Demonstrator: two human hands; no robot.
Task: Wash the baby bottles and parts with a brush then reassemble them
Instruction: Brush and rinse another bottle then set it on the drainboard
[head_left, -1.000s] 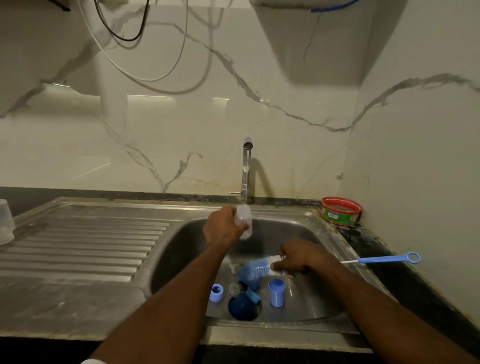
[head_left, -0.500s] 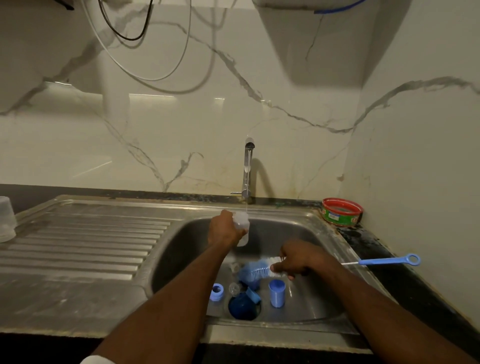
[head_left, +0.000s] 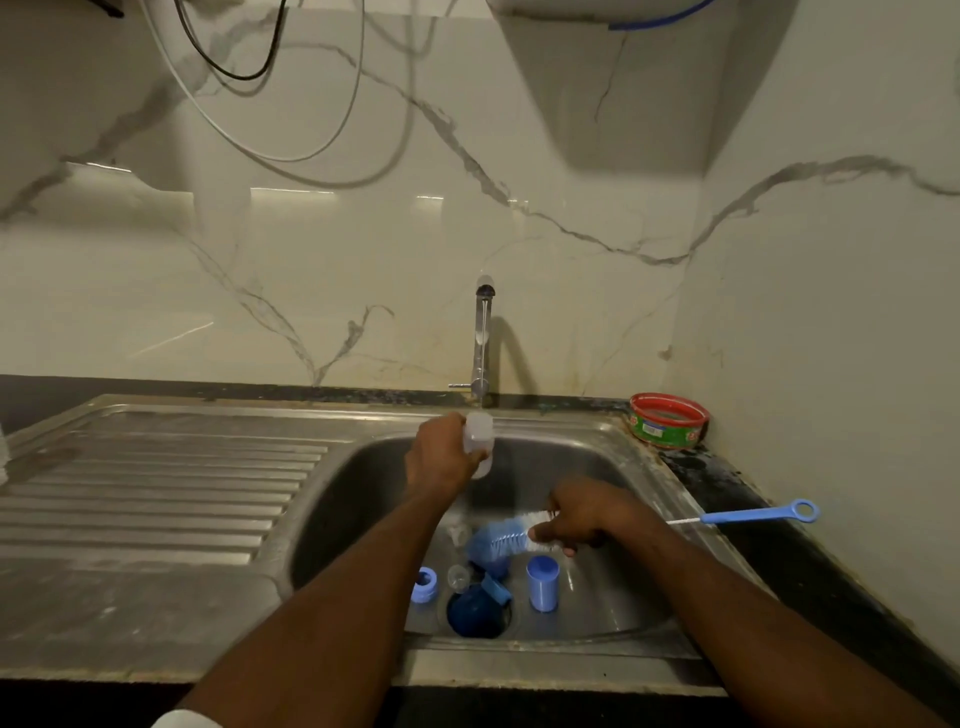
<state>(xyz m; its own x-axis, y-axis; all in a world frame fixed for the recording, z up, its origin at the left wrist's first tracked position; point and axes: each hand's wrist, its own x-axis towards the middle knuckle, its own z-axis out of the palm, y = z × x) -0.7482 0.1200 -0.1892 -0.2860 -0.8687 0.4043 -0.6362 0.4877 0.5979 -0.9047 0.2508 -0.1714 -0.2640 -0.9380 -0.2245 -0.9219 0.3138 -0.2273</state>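
**sinkwatcher:** So the small translucent plastic baby bottle (head_left: 479, 441) is up at the far side of the steel sink basin (head_left: 358, 499), right under the tall chrome tap (head_left: 483, 338). The left hand (head_left: 441, 457) has its fingers wrapped round the bottle's side, mouth up as far as I can tell. The right hand (head_left: 576, 519) is lower and nearer, fingers closed on the blue-and-white bristle bottle brush (head_left: 506, 538), gripping it just behind the bristles, with the blue loop handle (head_left: 758, 514) sticking out right over the dark counter.

**dadof2:** What could go sideways?

**sinkwatcher:** I'd guess slipping. A wet bottle held in one hand could drop into the basin onto the loose parts. Also that dark blue dome-shaped cap (head_left: 475, 613) sits right on the drain, so water might back up.

**dadof2:** Count?

**sinkwatcher:** One bottle in hand, one brush. Lying in the basin: one light blue screw ring (head_left: 425, 584) on the left, one small clear piece (head_left: 458, 574) beside it, the one dome cap, one light blue cylindrical cup (head_left: 543, 582) on the right. There's something blue under the bristles I can't make out. One red-rimmed green tub (head_left: 669, 421) in the far right corner.
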